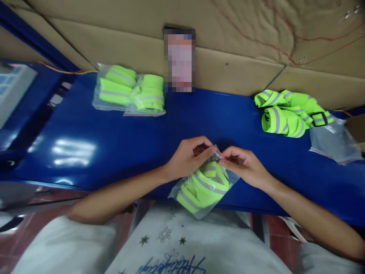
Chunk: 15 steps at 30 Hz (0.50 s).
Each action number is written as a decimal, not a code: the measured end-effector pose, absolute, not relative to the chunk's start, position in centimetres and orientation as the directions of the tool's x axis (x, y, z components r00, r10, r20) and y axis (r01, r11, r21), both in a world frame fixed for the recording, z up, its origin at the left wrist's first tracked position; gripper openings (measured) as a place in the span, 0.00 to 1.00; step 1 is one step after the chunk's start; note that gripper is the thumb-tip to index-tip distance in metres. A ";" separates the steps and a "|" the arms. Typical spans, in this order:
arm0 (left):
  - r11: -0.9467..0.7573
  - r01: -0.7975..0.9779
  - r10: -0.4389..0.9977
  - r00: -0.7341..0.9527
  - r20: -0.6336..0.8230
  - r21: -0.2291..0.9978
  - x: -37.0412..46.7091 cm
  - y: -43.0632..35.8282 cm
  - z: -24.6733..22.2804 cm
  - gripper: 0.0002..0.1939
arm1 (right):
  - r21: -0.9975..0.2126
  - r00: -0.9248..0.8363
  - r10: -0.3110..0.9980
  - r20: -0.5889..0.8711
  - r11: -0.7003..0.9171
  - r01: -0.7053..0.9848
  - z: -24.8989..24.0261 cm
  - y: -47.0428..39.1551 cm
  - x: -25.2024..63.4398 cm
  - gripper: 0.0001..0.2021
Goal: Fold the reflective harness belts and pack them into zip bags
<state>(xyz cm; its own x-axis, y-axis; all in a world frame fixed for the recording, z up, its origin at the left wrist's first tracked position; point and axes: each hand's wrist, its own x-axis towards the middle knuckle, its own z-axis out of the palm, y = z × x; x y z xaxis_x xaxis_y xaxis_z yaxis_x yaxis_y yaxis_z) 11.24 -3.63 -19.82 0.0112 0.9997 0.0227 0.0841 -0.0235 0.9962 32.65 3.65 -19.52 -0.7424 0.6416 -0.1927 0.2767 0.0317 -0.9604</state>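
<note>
A clear plastic bag point(178, 187) with a folded yellow-green reflective strap point(203, 186) inside lies at the front edge of the blue table point(128, 140). Both hands pinch its red-lined top edge. My left hand point(189, 158) grips that edge from the left, thumb against fingers. From the right, my right hand point(246, 165) holds the same edge close beside it, its fingers also closed. The bag hangs tilted below the hands, over the table's near edge.
Two bagged reflective straps point(118, 89) lie at the back left. Loose straps point(285, 120) with a black buckle sit at the back right beside an empty clear bag point(332, 142). A phone-like object point(180, 61), blurred out, leans on the cardboard point(228, 72) behind.
</note>
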 end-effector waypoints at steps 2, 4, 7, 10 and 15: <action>-0.062 0.094 0.998 -0.020 0.064 0.994 10.8 -3.4 -19.6 0.14 | -0.965 -0.736 0.659 -0.153 0.060 0.255 -19.4 3.7 32.2 0.12; -0.114 0.140 0.992 -0.031 0.120 0.984 10.4 -3.3 -19.4 0.14 | -0.968 -0.713 0.693 -0.111 0.089 0.237 -19.5 3.6 31.9 0.12; -0.200 0.219 0.979 0.004 0.205 0.955 10.2 -3.4 -19.3 0.13 | -0.954 -0.662 0.749 -0.024 0.181 0.239 -19.9 3.2 31.7 0.10; -0.279 0.261 0.960 0.049 0.276 0.924 10.2 -3.6 -19.4 0.13 | -0.919 -0.642 0.761 0.092 0.313 0.240 -20.2 2.7 31.6 0.07; -0.308 0.282 0.951 0.092 0.295 0.909 10.0 -3.2 -19.7 0.12 | -0.883 -0.636 0.745 0.200 0.418 0.212 -20.2 2.5 31.5 0.04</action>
